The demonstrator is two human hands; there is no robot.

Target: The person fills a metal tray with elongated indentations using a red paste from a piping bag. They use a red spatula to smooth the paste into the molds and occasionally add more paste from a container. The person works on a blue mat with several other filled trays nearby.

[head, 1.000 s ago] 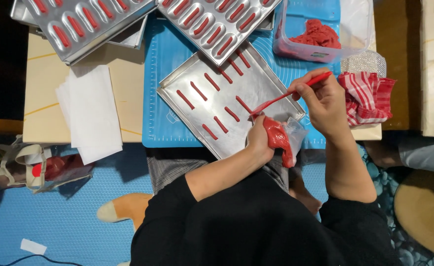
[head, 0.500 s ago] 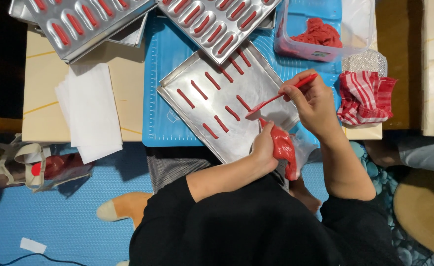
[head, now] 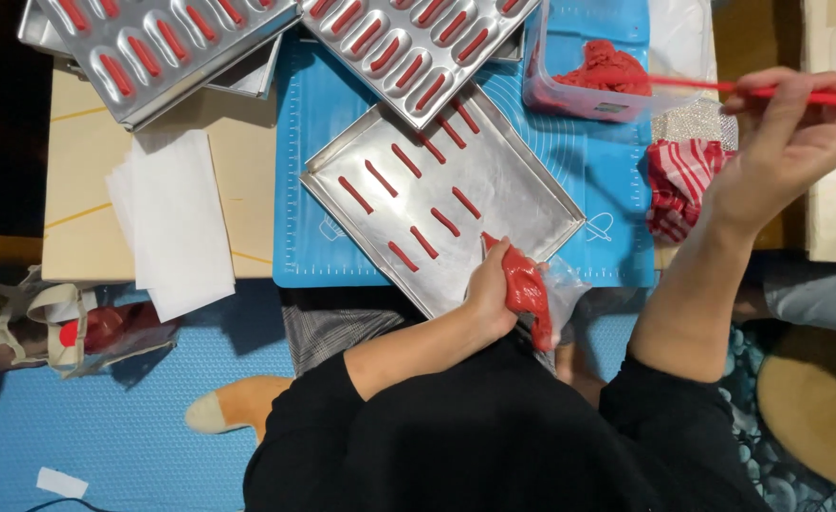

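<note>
My left hand (head: 489,289) grips a clear piping bag (head: 529,292) full of red paste, its tip resting on the near corner of a flat metal tray (head: 532,190). Several short red strips lie in rows on that tray. My right hand (head: 778,142) is raised at the far right, holding a thin red spatula (head: 698,85) whose blade reaches into a clear tub of red paste (head: 598,71).
Two moulded metal trays (head: 152,47) (head: 408,38) with red-filled wells overlap at the top. A blue mat (head: 313,142) lies under the trays. A red-and-white striped cloth (head: 683,180) sits right of the flat tray, white paper sheets (head: 176,218) to its left.
My right hand has lifted the spatula off the tray and swung it up and right to the tub. My left hand stays at the tray's near corner with the bag.
</note>
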